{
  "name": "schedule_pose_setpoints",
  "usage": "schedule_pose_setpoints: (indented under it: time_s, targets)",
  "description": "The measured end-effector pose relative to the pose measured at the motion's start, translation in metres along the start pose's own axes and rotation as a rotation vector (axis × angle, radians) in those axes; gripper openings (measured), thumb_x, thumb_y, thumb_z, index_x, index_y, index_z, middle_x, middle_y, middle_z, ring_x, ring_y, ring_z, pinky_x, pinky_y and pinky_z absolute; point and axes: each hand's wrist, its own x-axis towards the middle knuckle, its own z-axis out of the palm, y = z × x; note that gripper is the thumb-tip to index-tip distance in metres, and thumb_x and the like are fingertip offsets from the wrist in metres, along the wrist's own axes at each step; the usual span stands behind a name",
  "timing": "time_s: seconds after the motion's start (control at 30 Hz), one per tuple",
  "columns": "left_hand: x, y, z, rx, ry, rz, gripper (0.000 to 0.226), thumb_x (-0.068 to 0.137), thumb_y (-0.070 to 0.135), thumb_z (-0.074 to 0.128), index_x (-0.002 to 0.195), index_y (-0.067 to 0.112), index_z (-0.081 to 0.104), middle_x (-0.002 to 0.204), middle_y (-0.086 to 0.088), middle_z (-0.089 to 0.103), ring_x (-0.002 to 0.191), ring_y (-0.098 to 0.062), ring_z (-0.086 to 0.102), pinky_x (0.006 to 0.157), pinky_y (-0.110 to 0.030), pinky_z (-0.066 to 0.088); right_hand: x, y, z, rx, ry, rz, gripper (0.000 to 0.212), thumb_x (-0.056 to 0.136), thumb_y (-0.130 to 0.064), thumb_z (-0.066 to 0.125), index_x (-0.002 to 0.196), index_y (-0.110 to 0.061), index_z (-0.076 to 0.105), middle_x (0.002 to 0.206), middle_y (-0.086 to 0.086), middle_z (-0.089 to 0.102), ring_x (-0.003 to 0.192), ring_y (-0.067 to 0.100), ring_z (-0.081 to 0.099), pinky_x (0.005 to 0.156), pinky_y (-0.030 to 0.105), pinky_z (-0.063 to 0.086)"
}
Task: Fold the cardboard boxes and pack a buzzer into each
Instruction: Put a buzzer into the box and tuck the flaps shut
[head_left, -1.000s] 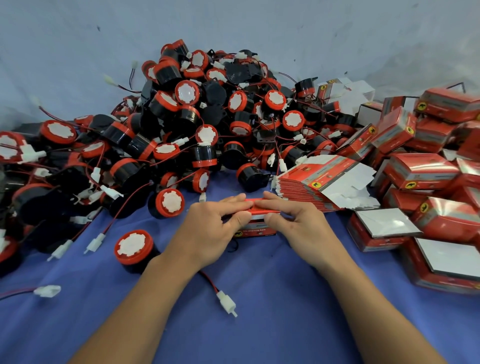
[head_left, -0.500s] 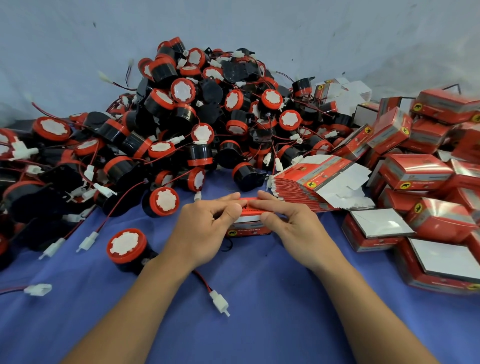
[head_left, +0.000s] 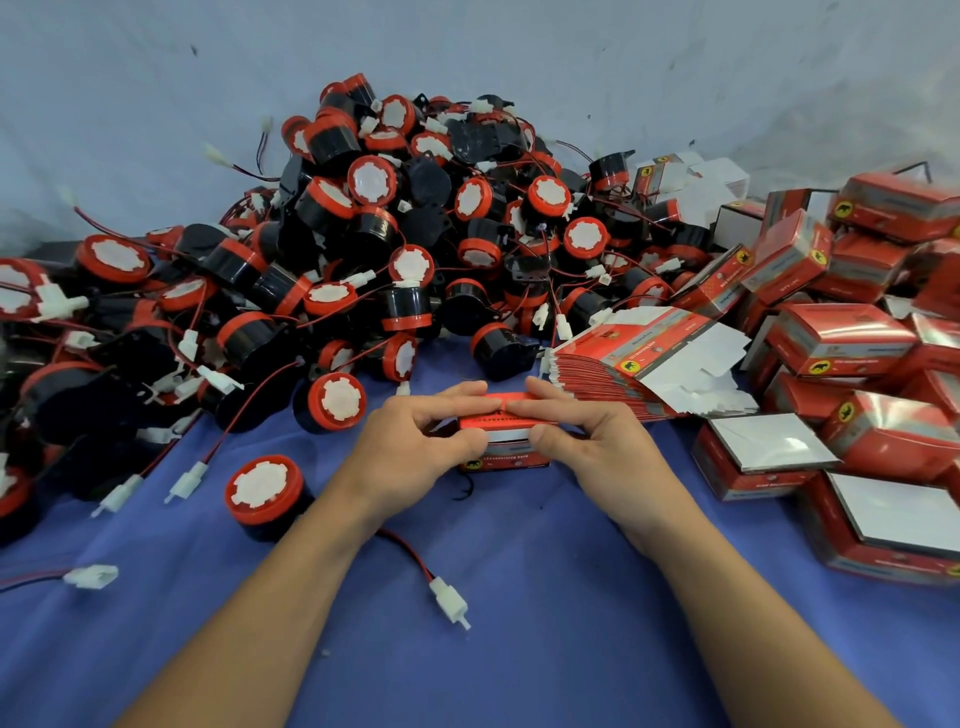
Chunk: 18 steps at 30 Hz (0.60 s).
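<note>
Here the red box (head_left: 510, 458) sits pinched between the fingers (head_left: 447, 399).

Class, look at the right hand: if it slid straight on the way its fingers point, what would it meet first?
The right hand, pinching the red box, points left across the box's top. It would probably meet the left hand first, at its fingertips.

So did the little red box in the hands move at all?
No. The box sits just as far right of the lone buzzer as before, pinched by the left hand and right hand.
</note>
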Motion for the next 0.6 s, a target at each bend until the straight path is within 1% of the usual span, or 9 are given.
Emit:
schedule_pose_setpoints:
  time_s: [0.07,0.13,0.2,0.3,0.37,0.43,0.5,0.6]
  targets:
    - [0.0001,0.0015,-0.0013,-0.065,-0.013,-0.012,0.036,0.090,0.004,0.076,0.108,0.034,0.082,0.136,0.011,0.067,0.129,0.010,0.054,0.099,-0.023,0.055,0.0000,0.0000,-0.0002,-0.005,0.003,0.000,0.039,0.098,-0.002,0.065,0.109,-0.036,0.080,0.140,-0.022,0.057,0.132,-0.010,0.049,0.080,0.014,0.051]
    - [0.0006,0.0022,-0.0011,-0.046,-0.014,-0.001,0.036,0.091,0.007,0.076,0.105,0.040,0.082,0.136,0.013,0.067,0.130,0.009,0.054,0.101,-0.024,0.054,0.0000,0.0002,-0.0015,-0.013,0.006,0.000,0.038,0.098,-0.004,0.065,0.109,-0.036,0.080,0.138,-0.025,0.057,0.132,-0.011,0.049,0.083,0.015,0.051]
    - [0.0005,0.0015,-0.0014,-0.026,-0.022,0.012,0.035,0.092,0.009,0.075,0.106,0.040,0.081,0.137,0.014,0.067,0.131,0.010,0.053,0.103,-0.024,0.052,0.0000,0.0005,-0.0014,-0.013,0.009,-0.004,0.038,0.098,-0.004,0.066,0.109,-0.038,0.080,0.135,-0.027,0.058,0.132,-0.011,0.049,0.085,0.014,0.051]
    - [0.0007,0.0009,-0.0018,-0.036,-0.031,0.025,0.034,0.092,0.007,0.074,0.107,0.036,0.081,0.138,0.013,0.066,0.132,0.009,0.052,0.103,-0.022,0.051,0.0007,0.0007,-0.0010,-0.012,0.018,-0.008,0.040,0.097,-0.003,0.067,0.107,-0.039,0.080,0.139,-0.022,0.059,0.131,-0.010,0.050,0.084,0.013,0.052]
    - [0.0006,0.0009,-0.0009,-0.066,-0.027,0.028,0.037,0.091,0.002,0.075,0.102,0.037,0.082,0.135,0.013,0.067,0.131,0.007,0.054,0.101,-0.022,0.052,0.0016,0.0002,-0.0016,0.036,0.018,0.007,0.042,0.094,0.001,0.069,0.104,-0.038,0.081,0.140,-0.020,0.060,0.130,-0.006,0.053,0.085,0.018,0.055]
    - [0.0000,0.0023,0.0000,-0.129,-0.027,0.016,0.039,0.088,-0.003,0.075,0.096,0.034,0.084,0.131,0.016,0.068,0.128,0.005,0.057,0.095,-0.021,0.055,0.0018,-0.0010,-0.0029,0.113,0.012,0.029,0.044,0.089,0.007,0.071,0.097,-0.034,0.084,0.137,-0.017,0.062,0.126,-0.008,0.055,0.092,0.025,0.057]
    - [-0.0004,0.0041,-0.0011,-0.138,-0.052,0.011,0.041,0.085,-0.006,0.076,0.092,0.034,0.085,0.130,0.019,0.068,0.128,0.004,0.057,0.093,-0.021,0.056,0.0015,-0.0027,-0.0040,0.127,0.003,0.038,0.043,0.087,0.010,0.071,0.093,-0.031,0.085,0.133,-0.018,0.062,0.122,-0.013,0.055,0.091,0.024,0.057]
    - [-0.0007,0.0064,-0.0069,-0.007,-0.097,0.010,0.038,0.085,0.003,0.080,0.094,0.040,0.084,0.135,0.021,0.065,0.131,0.007,0.053,0.103,-0.027,0.053,0.0018,-0.0059,-0.0065,0.024,-0.032,0.036,0.038,0.091,0.004,0.071,0.096,-0.031,0.084,0.135,-0.021,0.059,0.125,-0.019,0.048,0.092,0.018,0.055]
